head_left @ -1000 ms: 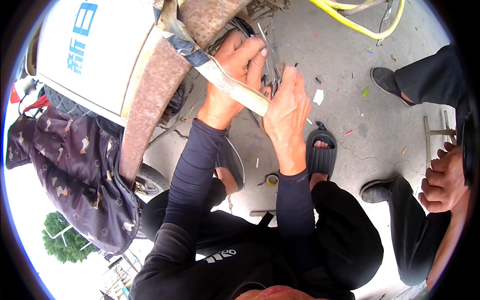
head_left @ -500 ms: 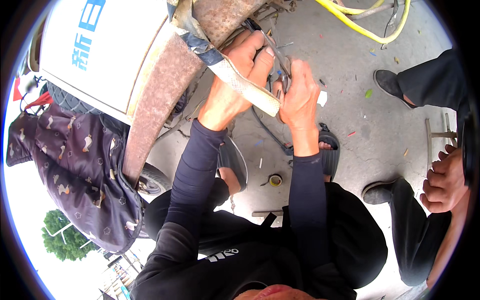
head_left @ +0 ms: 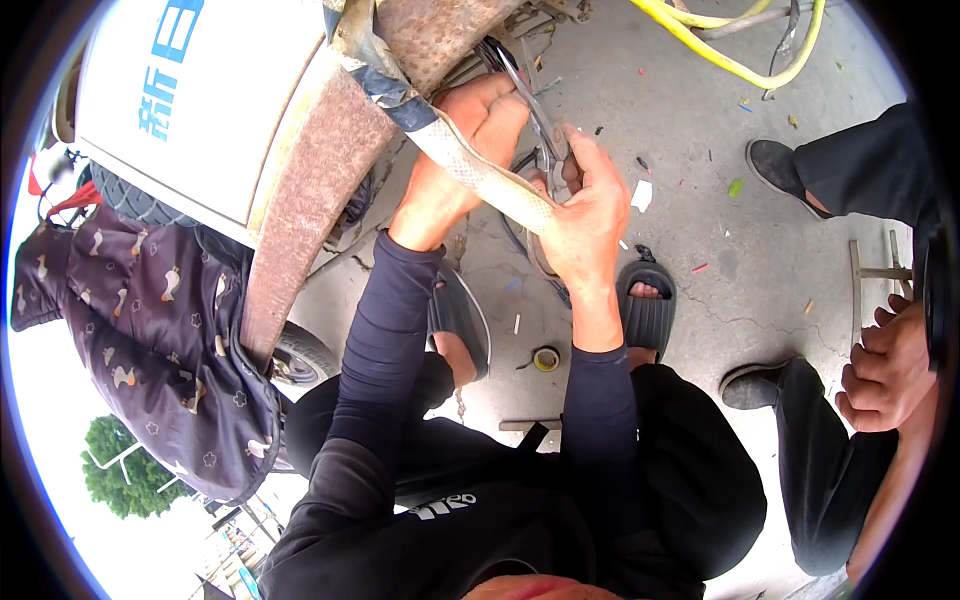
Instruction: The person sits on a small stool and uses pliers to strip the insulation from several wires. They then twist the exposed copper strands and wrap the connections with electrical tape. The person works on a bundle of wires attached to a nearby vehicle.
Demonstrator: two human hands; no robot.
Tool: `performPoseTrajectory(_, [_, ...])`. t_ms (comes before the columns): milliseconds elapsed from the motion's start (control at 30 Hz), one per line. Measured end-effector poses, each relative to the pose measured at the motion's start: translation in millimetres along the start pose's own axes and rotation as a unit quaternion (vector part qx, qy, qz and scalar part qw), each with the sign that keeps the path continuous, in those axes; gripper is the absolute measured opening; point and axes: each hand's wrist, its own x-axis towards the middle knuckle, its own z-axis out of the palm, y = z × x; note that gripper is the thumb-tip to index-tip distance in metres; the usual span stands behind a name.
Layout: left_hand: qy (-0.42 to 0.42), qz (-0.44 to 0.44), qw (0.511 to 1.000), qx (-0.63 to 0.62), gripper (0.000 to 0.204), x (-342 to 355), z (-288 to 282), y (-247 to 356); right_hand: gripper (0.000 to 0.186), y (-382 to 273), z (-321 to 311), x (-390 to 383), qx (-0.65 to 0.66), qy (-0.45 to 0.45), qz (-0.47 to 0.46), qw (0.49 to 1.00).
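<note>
My left hand (head_left: 468, 152) grips a pale woven strap or hose (head_left: 480, 175) that runs down from under a rusty metal fender (head_left: 330, 170). My right hand (head_left: 588, 210) is closed around the handles of metal pliers (head_left: 528, 100), whose jaws reach up toward the rusty underside. The strap passes between both hands. Both forearms wear dark sleeves. My feet in dark slippers (head_left: 648, 305) stand on the concrete below.
A white vehicle panel (head_left: 190, 110) with blue markings fills the upper left. A patterned dark cloth (head_left: 130, 330) hangs at left. A yellow hose (head_left: 740, 50) lies at top right. Another person's clasped hands (head_left: 885, 370) and shoes (head_left: 775, 165) are at right. A tape roll (head_left: 545, 358) lies on the ground.
Both hands rose toward the rusty fender, and the pliers now point up to its underside. The right hand moved closer to the left along the strap.
</note>
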Motion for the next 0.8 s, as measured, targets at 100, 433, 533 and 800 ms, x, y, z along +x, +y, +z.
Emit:
performPoseTrajectory(100, [-0.007,-0.015,0.999,-0.034,0.016,9,3,-4,0.057,-1,8,-3,0.14,-0.023,0.093,0.986])
performPoseTrajectory(433, [0.039,-0.168,0.966,-0.192,0.027,7,13,-3,0.065,-27,6,-6,0.497,-0.069,0.265,0.823])
performPoseTrajectory(533, [0.037,-0.12,0.986,-0.113,0.03,4,14,0,0.062,-21,-1,-2,0.434,-0.07,0.237,0.866])
performPoseTrajectory(800, [0.115,0.052,0.978,0.164,0.015,-2,27,8,0.057,-3,5,-1,0.05,0.009,0.112,0.992])
